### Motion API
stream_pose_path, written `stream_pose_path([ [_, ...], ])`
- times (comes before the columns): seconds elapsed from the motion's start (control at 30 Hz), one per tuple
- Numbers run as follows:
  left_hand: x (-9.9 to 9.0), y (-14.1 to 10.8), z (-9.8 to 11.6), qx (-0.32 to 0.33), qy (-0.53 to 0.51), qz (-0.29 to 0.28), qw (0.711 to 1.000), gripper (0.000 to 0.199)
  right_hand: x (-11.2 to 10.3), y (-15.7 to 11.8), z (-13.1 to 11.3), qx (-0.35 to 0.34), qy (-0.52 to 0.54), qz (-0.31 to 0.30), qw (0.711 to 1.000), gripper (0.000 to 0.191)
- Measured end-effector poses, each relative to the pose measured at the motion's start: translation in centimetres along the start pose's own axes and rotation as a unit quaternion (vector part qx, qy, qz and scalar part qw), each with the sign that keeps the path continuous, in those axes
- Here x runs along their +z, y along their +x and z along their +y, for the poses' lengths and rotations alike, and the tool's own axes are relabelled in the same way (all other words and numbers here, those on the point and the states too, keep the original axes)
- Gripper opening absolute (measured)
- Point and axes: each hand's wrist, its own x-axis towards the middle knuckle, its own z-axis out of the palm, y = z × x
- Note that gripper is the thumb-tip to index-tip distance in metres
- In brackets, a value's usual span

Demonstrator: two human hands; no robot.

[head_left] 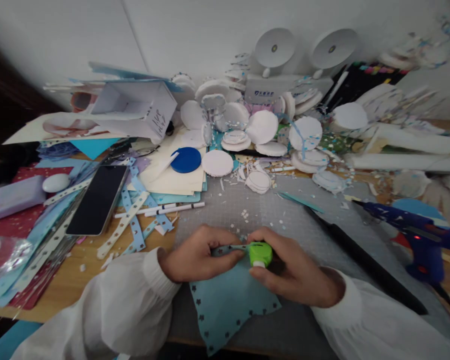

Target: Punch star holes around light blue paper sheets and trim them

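Observation:
A bright green craft punch [261,253] with a white button is gripped in my right hand [290,265]. Its mouth sits at the far edge of a light blue sheet of paper [234,295]. Small dark flower-shaped holes line several edges of that sheet. My left hand [206,255] pinches the sheet's far edge between thumb and fingers, just left of the punch. Beneath both hands lies a grey cutting mat [195,220], with tiny punched paper flowers [244,214] scattered beyond the fingers.
On the right lie a black-handled knife [363,255] and a blue glue gun [412,227] with a red light. A phone [99,200] and punched paper strips [135,220] cover the left. White round discs [262,127] crowd the back, beside a white box [150,107].

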Motion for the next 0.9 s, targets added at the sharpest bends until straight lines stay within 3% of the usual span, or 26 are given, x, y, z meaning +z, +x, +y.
stream_pose_path([
  [0.1,-0.02,0.01,0.02,-0.001,-0.011,0.014,1.0,0.025,0.3,-0.1,0.27,0.01,-0.011,0.019,1.0,0.028],
  [0.2,-0.08,0.03,0.1,-0.006,-0.016,0.022,1.0,0.023,0.75,-0.06,0.61,0.05,0.061,0.025,0.997,0.036],
  [0.3,-0.09,0.09,0.17,-0.021,-0.017,0.021,0.999,0.025,0.77,0.06,0.77,0.058,0.098,0.017,0.993,0.031],
  [0.43,-0.03,0.14,0.07,-0.019,-0.021,0.013,1.0,0.029,0.25,0.22,0.74,0.001,-0.017,-0.003,1.0,0.019],
  [0.53,0.04,0.09,-0.11,-0.011,-0.02,0.009,1.0,0.027,0.12,0.27,0.74,-0.005,-0.049,-0.002,0.999,0.022],
  [0.67,0.04,-0.02,-0.2,-0.018,-0.031,-0.008,0.999,0.026,0.43,0.29,0.82,0.052,0.03,-0.002,0.998,0.031],
  [0.8,-0.05,-0.05,-0.1,-0.009,-0.04,0.009,0.999,0.024,0.71,0.28,0.85,0.119,0.186,-0.031,0.975,0.039],
  [0.9,-0.08,0.01,-0.08,0.005,-0.026,0.012,1.0,0.029,0.72,0.18,0.85,0.093,0.158,-0.023,0.983,0.033],
])
